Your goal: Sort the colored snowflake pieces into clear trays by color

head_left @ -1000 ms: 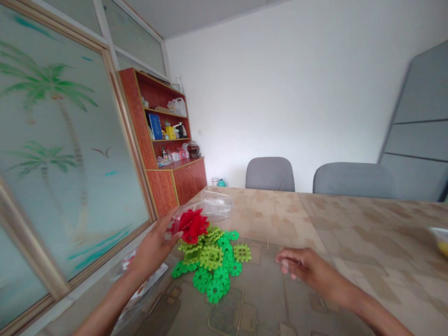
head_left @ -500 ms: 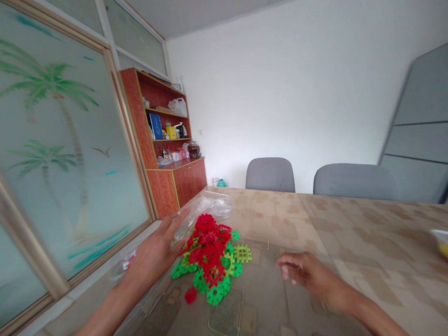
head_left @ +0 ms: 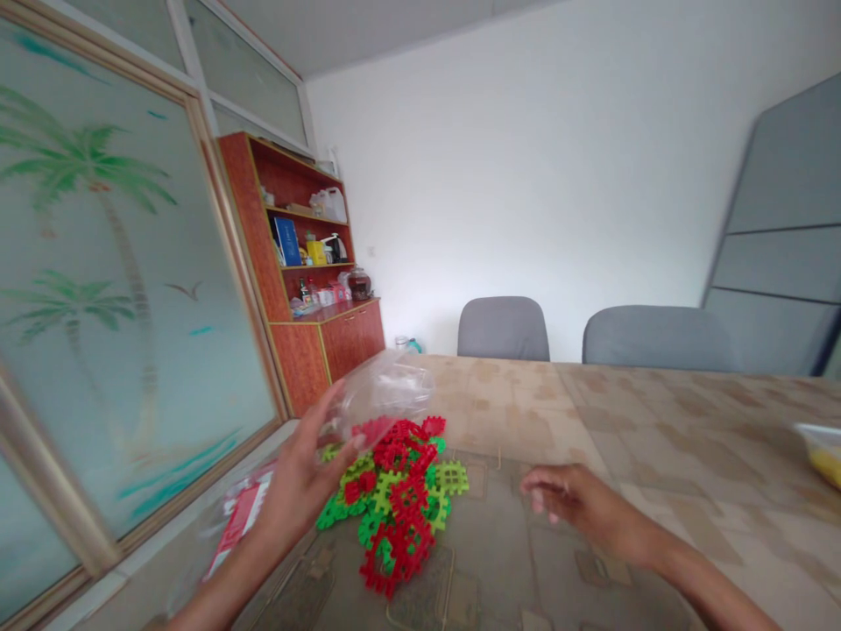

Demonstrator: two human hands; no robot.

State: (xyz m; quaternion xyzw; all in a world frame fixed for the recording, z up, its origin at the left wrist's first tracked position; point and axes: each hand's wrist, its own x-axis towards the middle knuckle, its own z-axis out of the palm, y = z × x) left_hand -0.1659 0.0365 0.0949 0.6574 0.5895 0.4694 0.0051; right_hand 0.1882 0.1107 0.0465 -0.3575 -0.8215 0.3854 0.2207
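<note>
My left hand (head_left: 308, 469) is at the left of a pile, its thumb and fingers stretched apart. They touch or lie right beside a crumpled clear plastic bag (head_left: 394, 386); a firm grip on it does not show. Under and before the bag lie red toothed plastic building pieces (head_left: 407, 499) over green and yellow-green ones (head_left: 452, 478). Some red pieces show through the film near my thumb. My right hand (head_left: 565, 499) hovers at the right of the pile, apart from it, fingers loosely curled with nothing visible in them.
A red-and-white card in clear packaging (head_left: 240, 517) lies by my left forearm. A container with yellow contents (head_left: 824, 456) stands at the table's right edge. Two grey chairs (head_left: 503, 329) are behind the patterned table (head_left: 512, 394). A wooden cabinet (head_left: 302, 350) and frosted glass panels (head_left: 190, 350) are at the left.
The red pieces have tumbled lower and spread toward me over the pile's front. My left hand has turned, its thumb now apart from the fingers. The bag has shifted; my right hand is nearly still.
</note>
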